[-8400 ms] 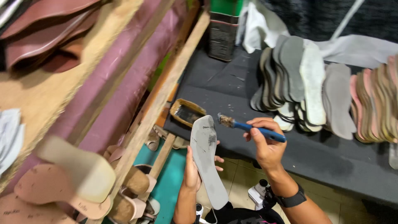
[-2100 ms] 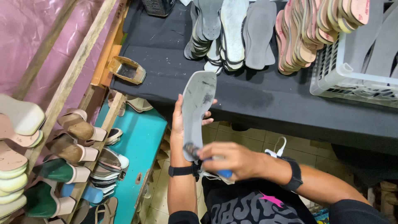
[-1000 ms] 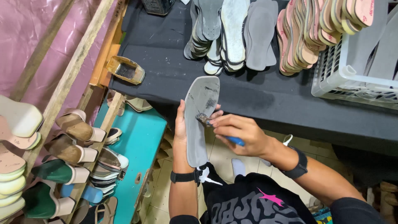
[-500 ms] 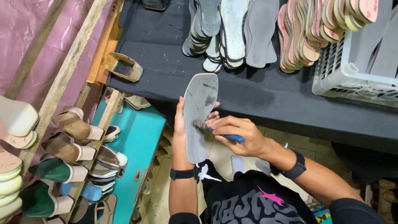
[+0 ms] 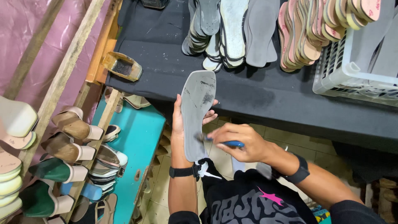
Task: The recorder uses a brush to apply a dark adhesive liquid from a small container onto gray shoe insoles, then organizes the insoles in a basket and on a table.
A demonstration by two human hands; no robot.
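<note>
The wet coating is at risk of smearing onto skin, because the fingers of the left hand are curling round the edges of the long grey flat shoe sole right beside the patch being brushed; a slip of the bristles past the sole's edge would probably be dripping onto the dark printed shirt or the tiled floor below. The sole is also being held in the air with no support under it, so hard brush pressure could be bending or twisting it out of the grip. The left hand is cupping the sole from behind, fingers partly closed, with fingertips showing on its right edge, holding it upright in front of the black-covered workbench. The right hand is closing firmly round the small blue-handled brush, pressing its bristle end against the lower part of the sole. A small square wooden-rimmed tray with dark contents is sitting on the bench's left corner, well apart from both hands.
</note>
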